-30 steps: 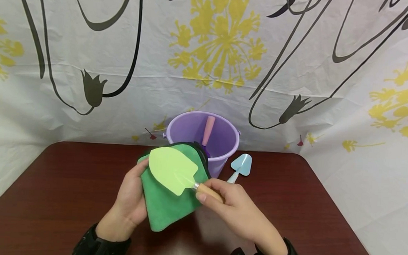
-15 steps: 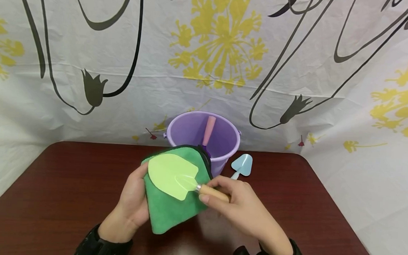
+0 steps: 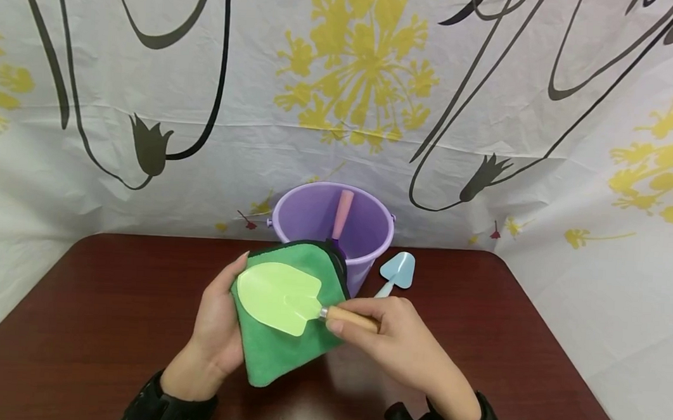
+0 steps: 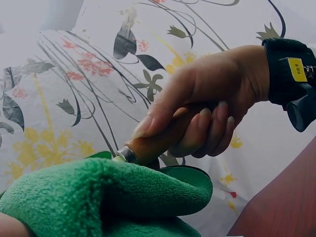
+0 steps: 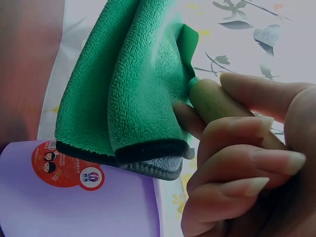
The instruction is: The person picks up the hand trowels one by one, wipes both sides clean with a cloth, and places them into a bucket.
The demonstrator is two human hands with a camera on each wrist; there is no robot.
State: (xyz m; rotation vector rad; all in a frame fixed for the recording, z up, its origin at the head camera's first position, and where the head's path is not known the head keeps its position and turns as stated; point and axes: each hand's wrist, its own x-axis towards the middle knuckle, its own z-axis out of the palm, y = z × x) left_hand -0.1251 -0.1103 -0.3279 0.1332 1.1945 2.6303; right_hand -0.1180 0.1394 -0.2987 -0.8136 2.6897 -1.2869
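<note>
My right hand (image 3: 387, 339) grips the wooden handle (image 3: 356, 319) of a small hand trowel with a light green blade (image 3: 279, 298). The blade lies over a folded green cloth (image 3: 283, 359) with dark edging. My left hand (image 3: 216, 330) holds this cloth from the left side, its thumb up by the blade's edge and its other fingers hidden behind the cloth. In the left wrist view, the right hand (image 4: 197, 108) has its thumb along the handle (image 4: 158, 140), close to the metal collar. The right wrist view shows the fingers (image 5: 237, 163) curled round the handle (image 5: 215, 101).
A purple bucket (image 3: 362, 271) stands behind the cloth at the table's back edge. Inside it leans a tool with a pink handle (image 3: 343, 210). A light blue trowel (image 3: 399, 269) lies right of the bucket on the dark red table (image 3: 125, 313). A patterned curtain (image 3: 251, 98) hangs behind.
The trowel blade has shifted lower over the cloth and turned closer to level. The cloth and both hands have moved slightly down and right. Bucket and blue trowel stay put.
</note>
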